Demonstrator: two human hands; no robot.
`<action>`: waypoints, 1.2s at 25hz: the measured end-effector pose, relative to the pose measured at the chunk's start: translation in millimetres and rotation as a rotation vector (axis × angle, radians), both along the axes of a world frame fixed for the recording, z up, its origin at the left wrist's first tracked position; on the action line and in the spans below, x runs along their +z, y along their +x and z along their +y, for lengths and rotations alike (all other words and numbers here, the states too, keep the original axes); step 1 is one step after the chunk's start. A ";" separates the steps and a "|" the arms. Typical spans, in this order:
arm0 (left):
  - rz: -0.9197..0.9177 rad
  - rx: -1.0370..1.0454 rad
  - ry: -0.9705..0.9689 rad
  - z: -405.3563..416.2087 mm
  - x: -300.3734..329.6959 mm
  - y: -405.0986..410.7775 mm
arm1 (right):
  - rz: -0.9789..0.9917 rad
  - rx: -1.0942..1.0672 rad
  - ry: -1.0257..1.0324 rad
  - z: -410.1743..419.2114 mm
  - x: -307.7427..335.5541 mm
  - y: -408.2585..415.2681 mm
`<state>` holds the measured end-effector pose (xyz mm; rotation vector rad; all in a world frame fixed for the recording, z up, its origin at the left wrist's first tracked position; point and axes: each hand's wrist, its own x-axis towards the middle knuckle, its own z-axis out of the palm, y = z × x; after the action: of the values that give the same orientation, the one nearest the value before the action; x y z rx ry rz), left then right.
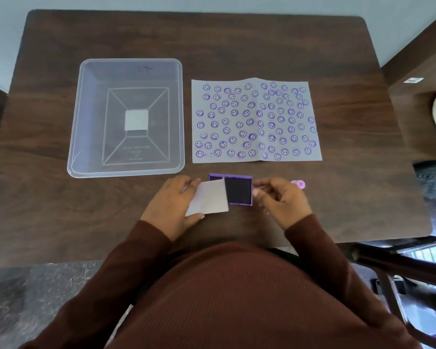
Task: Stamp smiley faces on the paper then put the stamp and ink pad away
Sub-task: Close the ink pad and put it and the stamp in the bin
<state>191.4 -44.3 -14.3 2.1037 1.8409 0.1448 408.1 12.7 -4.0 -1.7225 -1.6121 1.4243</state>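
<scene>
Paper (256, 119) covered in purple smiley faces is lying flat toward the right of the table (237, 41), beside a clear plastic bin (86, 117) on its left. Near the front edge, the ink pad (238, 190) is sitting open, its dark surface partly showing. The left hand (173, 205) is gripping the white lid (209, 199) tilted over the pad's left side. The right hand (281, 200) is pinching the pad's right edge, with the pink stamp (298, 184) just behind it.
</scene>
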 end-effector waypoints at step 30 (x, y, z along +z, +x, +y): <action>-0.570 0.556 -0.267 38.1 -34.2 25.9 | -0.137 -0.121 -0.056 0.4 -45.3 -6.0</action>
<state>217.3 -6.1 -48.5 1.1670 1.8854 0.5351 402.1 13.1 -49.3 -1.9528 -1.5189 1.3323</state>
